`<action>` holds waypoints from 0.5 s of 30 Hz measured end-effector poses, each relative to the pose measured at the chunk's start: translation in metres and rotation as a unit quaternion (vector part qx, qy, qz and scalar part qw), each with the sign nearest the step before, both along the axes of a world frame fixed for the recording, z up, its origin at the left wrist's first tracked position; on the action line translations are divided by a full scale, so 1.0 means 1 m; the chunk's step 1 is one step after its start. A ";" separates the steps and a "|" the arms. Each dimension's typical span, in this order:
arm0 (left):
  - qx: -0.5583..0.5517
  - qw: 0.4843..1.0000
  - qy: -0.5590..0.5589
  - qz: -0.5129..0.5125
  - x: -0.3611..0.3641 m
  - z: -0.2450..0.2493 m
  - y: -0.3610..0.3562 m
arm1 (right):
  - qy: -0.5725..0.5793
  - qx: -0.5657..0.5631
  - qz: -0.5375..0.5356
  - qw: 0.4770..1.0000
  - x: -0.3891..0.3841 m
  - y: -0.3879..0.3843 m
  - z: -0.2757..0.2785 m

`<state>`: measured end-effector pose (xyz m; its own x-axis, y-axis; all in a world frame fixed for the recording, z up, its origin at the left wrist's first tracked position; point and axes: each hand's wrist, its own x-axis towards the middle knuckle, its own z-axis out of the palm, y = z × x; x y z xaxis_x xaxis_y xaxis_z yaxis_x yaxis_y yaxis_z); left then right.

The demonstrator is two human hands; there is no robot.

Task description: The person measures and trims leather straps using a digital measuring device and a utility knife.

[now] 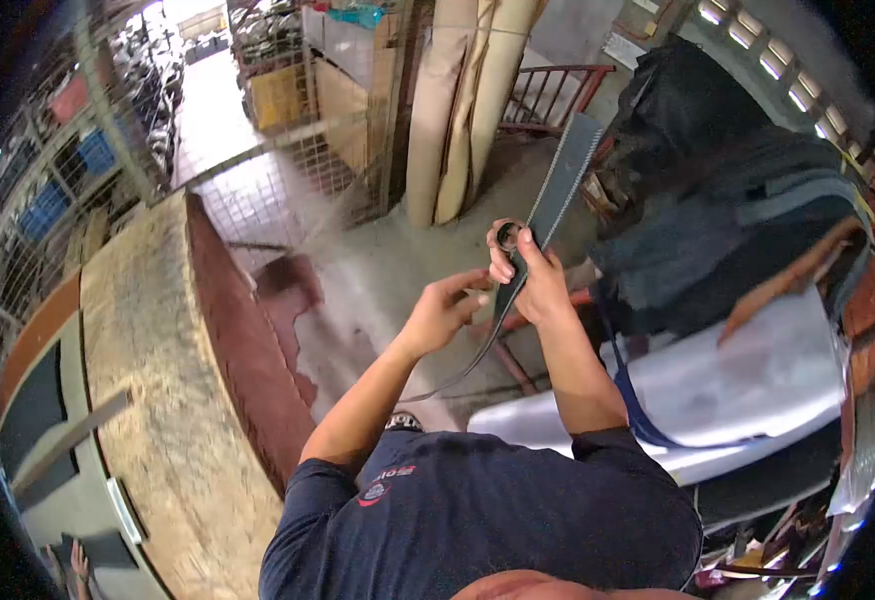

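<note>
My right hand (535, 280) is closed around a long, flat dark-grey strip with toothed edges (565, 175), which points up and away from me. A dark ring-shaped piece (508, 236) sits at the fingers of the same hand. From below the grip, a thin dark strap (487, 345) curves down toward my waist. My left hand (449, 312) is just left of the strap, its fingers half bent and apart, with the fingertips close to the right hand.
On the left stands a worn wooden table (172, 400) with reddish-brown sheet material (242, 350) along its side. Another person's hand (79, 560) shows at lower left. Tall rolls (447, 120) stand ahead by a mesh gate (287, 190). Dark hide-like sheets (697, 230) drape at right above white sheeting (757, 370).
</note>
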<state>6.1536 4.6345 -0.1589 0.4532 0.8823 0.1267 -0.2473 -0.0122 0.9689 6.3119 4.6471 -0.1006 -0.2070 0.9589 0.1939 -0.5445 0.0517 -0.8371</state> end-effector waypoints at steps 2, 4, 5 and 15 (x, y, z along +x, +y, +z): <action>0.007 0.998 0.019 -0.066 0.018 0.009 0.062 | 0.011 0.007 -0.037 0.999 0.010 0.062 0.002; 0.145 0.972 0.170 -0.067 0.038 0.019 0.112 | 0.014 0.020 -0.111 0.994 0.018 0.108 0.005; 0.160 0.969 0.171 -0.084 0.056 0.022 0.147 | 0.019 0.032 -0.129 0.991 0.028 0.141 0.012; 0.307 0.894 0.194 -0.262 0.224 0.031 0.414 | -0.188 0.133 -0.531 0.815 0.234 0.358 0.106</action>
